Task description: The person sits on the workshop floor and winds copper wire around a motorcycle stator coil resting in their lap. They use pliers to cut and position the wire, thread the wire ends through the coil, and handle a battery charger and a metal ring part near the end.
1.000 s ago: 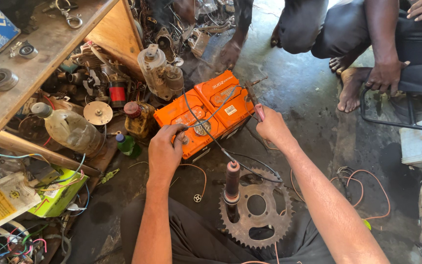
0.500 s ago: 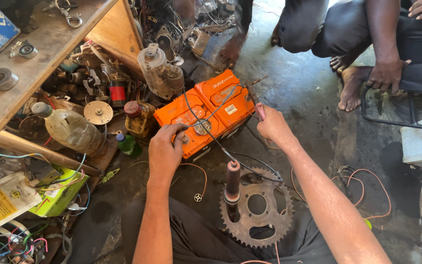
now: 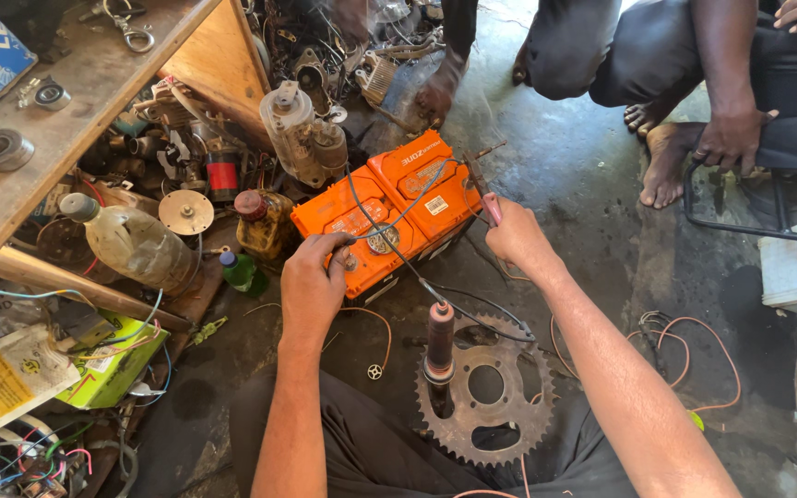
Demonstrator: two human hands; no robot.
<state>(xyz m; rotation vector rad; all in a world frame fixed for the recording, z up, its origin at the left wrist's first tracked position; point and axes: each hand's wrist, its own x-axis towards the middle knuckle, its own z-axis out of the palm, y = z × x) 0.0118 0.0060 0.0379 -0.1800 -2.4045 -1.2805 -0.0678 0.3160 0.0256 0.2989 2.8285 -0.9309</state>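
**A:** What is there, counted, biggest first?

**B:** One wooden shelf (image 3: 94, 111) at upper left, carrying two round bearings (image 3: 0, 148). One orange car battery (image 3: 389, 217) on the concrete floor (image 3: 583, 184), in the middle of the view. One toothed chain sprocket (image 3: 491, 406) lies just in front of it, with a brown-handled tool (image 3: 439, 339) standing on its left edge. One starter motor (image 3: 302, 138) stands behind the battery. One cloudy plastic bottle (image 3: 136, 244) lies to the left, with one small green bottle (image 3: 242, 272) beside it.

**A:** And the hands?

**B:** Two, well apart. The left hand (image 3: 314, 286) rests curled on the battery's near left corner, fingers pinched on something small that I cannot make out. The right hand (image 3: 514, 235) is closed around a pink-handled tool (image 3: 481, 194), its tip by the battery's right end.

**A:** What is in the way?

**B:** Black wires (image 3: 398, 249) cross the battery top and trail to the floor. Loose orange wires (image 3: 684, 369) lie to the right. Another person's hand (image 3: 731, 138) and bare foot (image 3: 666, 166) are at upper right.
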